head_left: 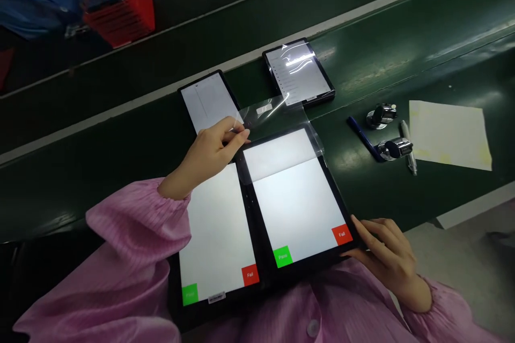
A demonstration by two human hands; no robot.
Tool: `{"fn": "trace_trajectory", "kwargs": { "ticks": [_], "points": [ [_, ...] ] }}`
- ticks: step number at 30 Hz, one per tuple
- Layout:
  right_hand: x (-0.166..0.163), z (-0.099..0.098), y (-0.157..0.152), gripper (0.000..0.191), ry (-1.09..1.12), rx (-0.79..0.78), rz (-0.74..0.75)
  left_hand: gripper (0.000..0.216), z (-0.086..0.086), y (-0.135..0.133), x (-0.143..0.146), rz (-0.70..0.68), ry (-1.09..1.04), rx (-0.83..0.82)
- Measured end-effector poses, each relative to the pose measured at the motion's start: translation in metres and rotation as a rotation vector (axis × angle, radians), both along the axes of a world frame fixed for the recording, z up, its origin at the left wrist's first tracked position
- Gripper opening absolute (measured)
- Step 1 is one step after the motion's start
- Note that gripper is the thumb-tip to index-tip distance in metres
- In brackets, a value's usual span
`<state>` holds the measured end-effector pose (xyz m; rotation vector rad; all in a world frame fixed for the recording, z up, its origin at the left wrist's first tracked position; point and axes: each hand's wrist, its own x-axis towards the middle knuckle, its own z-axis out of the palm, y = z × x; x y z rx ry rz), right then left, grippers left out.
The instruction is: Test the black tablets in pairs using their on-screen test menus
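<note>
My left hand pinches the edge of a clear plastic film, closed on it with thumb and fingers. The film is partly lifted and still covers the top of a lit tablet, whose white screen shows a green Pass box and a red Fail box. Around the lower right corner of that tablet my right hand is closed, gripping its edge. A second lit tablet with the same boxes lies beside it on the left, partly behind my left forearm.
Beyond lie another tablet and a small stack of tablets. On the right are two tally counters, a blue pen, a white pen and a paper sheet. Across the green bench, a person in blue is near stacked red trays.
</note>
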<state>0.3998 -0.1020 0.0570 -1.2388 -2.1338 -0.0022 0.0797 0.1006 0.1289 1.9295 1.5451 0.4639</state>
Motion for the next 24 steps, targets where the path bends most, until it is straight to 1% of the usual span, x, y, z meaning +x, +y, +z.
{"fn": "trace_trajectory", "kwargs": {
  "ticks": [3,5,6,8,10,12,14,16,17,19,20,21,22,23,24],
  "points": [
    [0.009,0.002,0.009,0.069,0.011,-0.014,0.046,0.027,0.002,-0.001,-0.001,0.046,0.007,-0.032],
    [0.023,0.006,0.022,0.060,0.073,-0.066,0.162,0.027,0.005,-0.003,-0.002,0.075,-0.027,-0.024],
    [0.030,0.010,0.031,0.055,0.128,-0.105,0.229,0.025,0.007,-0.005,-0.003,0.094,-0.059,0.014],
    [0.043,0.019,0.049,0.049,0.224,-0.206,0.322,0.019,0.013,-0.009,-0.003,0.128,-0.123,0.153],
    [0.048,0.029,0.066,0.038,0.264,-0.267,0.312,0.011,0.020,-0.014,-0.003,0.142,-0.166,0.317],
    [0.041,0.036,0.079,0.026,0.278,-0.297,0.302,0.006,0.029,-0.021,-0.003,0.141,-0.162,0.443],
    [0.027,0.037,0.092,0.025,0.278,-0.332,0.335,0.008,0.036,-0.030,-0.005,0.144,-0.117,0.531],
    [0.013,0.033,0.107,0.033,0.278,-0.402,0.364,0.013,0.042,-0.040,-0.009,0.147,-0.034,0.541],
    [0.007,0.030,0.116,0.036,0.297,-0.433,0.340,0.015,0.044,-0.046,-0.013,0.146,0.005,0.517],
    [0.002,0.027,0.136,0.035,0.419,-0.474,0.206,0.015,0.044,-0.061,-0.021,0.135,0.060,0.427],
    [0.002,0.028,0.147,0.031,0.508,-0.518,0.141,0.017,0.042,-0.070,-0.026,0.126,0.066,0.388],
    [0.002,0.031,0.157,0.029,0.594,-0.584,0.111,0.020,0.038,-0.080,-0.030,0.107,0.069,0.363],
    [0.003,0.036,0.165,0.031,0.657,-0.688,0.128,0.025,0.032,-0.091,-0.033,0.069,0.082,0.347],
    [0.004,0.042,0.172,0.039,0.688,-0.821,0.192,0.030,0.025,-0.103,-0.035,-0.003,0.117,0.336],
    [0.003,0.049,0.177,0.047,0.674,-0.968,0.283,0.034,0.016,-0.115,-0.036,-0.106,0.164,0.335]
  ]
}}
